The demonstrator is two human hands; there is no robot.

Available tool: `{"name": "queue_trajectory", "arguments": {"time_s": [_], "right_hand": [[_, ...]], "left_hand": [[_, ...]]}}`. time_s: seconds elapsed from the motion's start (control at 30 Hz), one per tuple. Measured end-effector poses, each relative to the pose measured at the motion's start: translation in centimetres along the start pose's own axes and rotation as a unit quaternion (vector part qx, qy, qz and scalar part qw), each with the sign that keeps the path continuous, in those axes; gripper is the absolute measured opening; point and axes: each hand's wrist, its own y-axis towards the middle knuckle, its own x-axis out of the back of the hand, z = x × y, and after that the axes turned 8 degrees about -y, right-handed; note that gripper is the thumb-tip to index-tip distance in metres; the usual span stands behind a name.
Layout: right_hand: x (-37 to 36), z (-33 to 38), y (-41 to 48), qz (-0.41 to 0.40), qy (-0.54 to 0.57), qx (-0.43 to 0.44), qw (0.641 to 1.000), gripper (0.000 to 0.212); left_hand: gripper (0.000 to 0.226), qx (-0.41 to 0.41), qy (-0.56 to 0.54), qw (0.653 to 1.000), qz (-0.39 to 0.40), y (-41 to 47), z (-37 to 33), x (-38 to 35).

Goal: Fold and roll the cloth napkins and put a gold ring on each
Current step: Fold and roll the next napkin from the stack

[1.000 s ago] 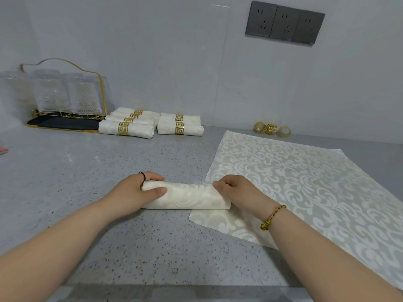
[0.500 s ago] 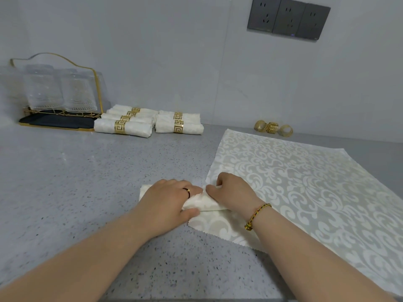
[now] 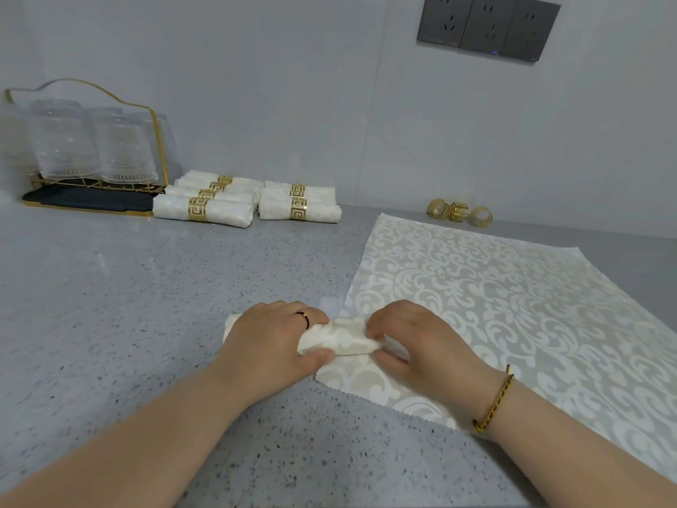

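A cream rolled napkin point(image 3: 339, 339) lies on the grey counter near the front. My left hand point(image 3: 271, 342) wraps over its left half, thumb under the front. My right hand point(image 3: 414, 342) grips its right end, fingers curled over the top. The roll's right end rests on the corner of a flat patterned napkin point(image 3: 513, 306) spread out to the right. Three loose gold rings point(image 3: 459, 213) sit by the wall behind that napkin. Several finished rolls with gold rings point(image 3: 249, 203) lie at the back left.
A gold wire rack with clear glasses point(image 3: 84, 152) on a dark tray stands at the far left by the wall. Grey sockets point(image 3: 487, 25) are on the wall above. Bare speckled counter point(image 3: 110, 306) stretches to the left.
My left hand slid from the roll's left end to its middle, and the hands have drawn closer together. The view has shifted slightly.
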Motion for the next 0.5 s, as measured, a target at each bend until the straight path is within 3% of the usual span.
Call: {"name": "queue_trajectory", "arguments": {"time_s": [0.07,0.13,0.23,0.3,0.4,0.5], "right_hand": [[-0.1,0.2,0.4,-0.003,-0.004,-0.026,1.0,0.011],[0.6,0.6,1.1,0.04,0.044,-0.116,0.992,0.011],[1.7,0.3,2.5,0.166,0.205,-0.238,0.935,0.01],[2.0,-0.3,3.7,0.196,0.269,-0.281,0.9,0.015],[2.1,-0.8,5.0,0.259,0.304,-0.333,0.854,0.016],[1.9,-1.0,6.0,0.3,0.302,-0.349,0.835,0.017]], "left_hand": [[0.093,0.003,0.005,1.0,0.008,0.0,-0.1,0.1],[0.095,0.006,0.002,1.0,0.016,-0.1,-0.1,0.1],[0.096,0.01,-0.018,1.0,0.02,-0.1,0.1,0.2],[0.101,0.002,-0.045,0.999,0.015,-0.1,0.1,0.2],[0.106,0.005,-0.056,0.998,0.008,0.1,0.3,0.2],[0.095,0.013,-0.051,0.999,0.004,0.2,0.2,0.1]]}}
